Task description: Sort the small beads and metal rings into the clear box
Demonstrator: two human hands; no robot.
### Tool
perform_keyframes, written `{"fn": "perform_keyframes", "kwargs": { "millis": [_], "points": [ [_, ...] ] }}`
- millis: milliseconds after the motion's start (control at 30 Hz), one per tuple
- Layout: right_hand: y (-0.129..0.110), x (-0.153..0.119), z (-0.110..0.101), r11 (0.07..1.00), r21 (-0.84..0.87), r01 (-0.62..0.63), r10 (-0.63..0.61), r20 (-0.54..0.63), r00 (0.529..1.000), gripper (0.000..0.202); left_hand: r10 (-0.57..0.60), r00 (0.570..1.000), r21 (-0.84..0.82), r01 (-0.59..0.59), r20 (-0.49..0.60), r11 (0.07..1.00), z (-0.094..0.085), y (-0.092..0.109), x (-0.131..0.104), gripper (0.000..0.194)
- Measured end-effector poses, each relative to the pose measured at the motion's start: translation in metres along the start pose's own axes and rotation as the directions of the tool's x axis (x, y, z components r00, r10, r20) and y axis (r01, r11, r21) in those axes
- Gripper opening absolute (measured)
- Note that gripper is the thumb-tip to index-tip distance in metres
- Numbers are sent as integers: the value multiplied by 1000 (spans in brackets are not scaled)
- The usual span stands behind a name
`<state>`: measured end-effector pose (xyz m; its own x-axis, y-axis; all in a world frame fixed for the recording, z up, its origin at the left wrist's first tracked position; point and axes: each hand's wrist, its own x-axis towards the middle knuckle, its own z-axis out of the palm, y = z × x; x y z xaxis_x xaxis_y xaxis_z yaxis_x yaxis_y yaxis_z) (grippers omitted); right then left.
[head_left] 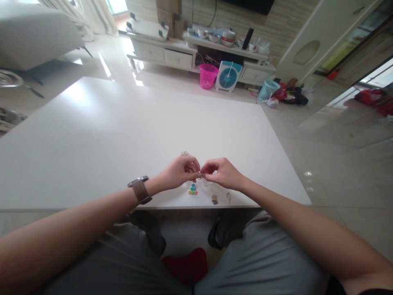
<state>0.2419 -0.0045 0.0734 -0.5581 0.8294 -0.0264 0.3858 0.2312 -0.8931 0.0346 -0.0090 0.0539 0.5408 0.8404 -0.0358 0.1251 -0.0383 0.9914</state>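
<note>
My left hand (187, 169) and my right hand (223, 173) meet over the near part of the white table (147, 135), fingertips pinched together. Between them is a small metal ring (200, 177), partly hidden by the fingers; both hands grip it. Just below my left hand lies a cluster of small colourful pieces (193, 189), green, blue and orange. A yellow-and-blue cartoon figure charm (214, 199) rests close to the table's front edge. To its right is a silver key (229, 197). Behind my left hand sits a small pile of pale rings (185, 154).
Beyond the table are a pink basket (208, 76), a blue-and-white fan (229, 76) and a light blue basket (268, 89) on the floor. A low white cabinet (178, 58) bears bowls. My legs are under the table's near edge, with something red (187, 266) between them.
</note>
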Motion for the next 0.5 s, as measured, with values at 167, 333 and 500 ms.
{"fn": "perform_keyframes", "kwargs": {
  "millis": [167,333,500],
  "points": [
    [-2,-1,0,997,72,-15,11,44,999,8,26,1000,-20,-26,15,999,0,0,-3,30],
    [-1,-2,1,977,193,-90,79,65,995,14,10,1000,-20,-10,21,1000,0,0,-4,27],
    [5,-1,4,965,225,-134,116,90,989,15,-6,1000,-22,7,28,1000,0,-3,-3,25]
  ]
}}
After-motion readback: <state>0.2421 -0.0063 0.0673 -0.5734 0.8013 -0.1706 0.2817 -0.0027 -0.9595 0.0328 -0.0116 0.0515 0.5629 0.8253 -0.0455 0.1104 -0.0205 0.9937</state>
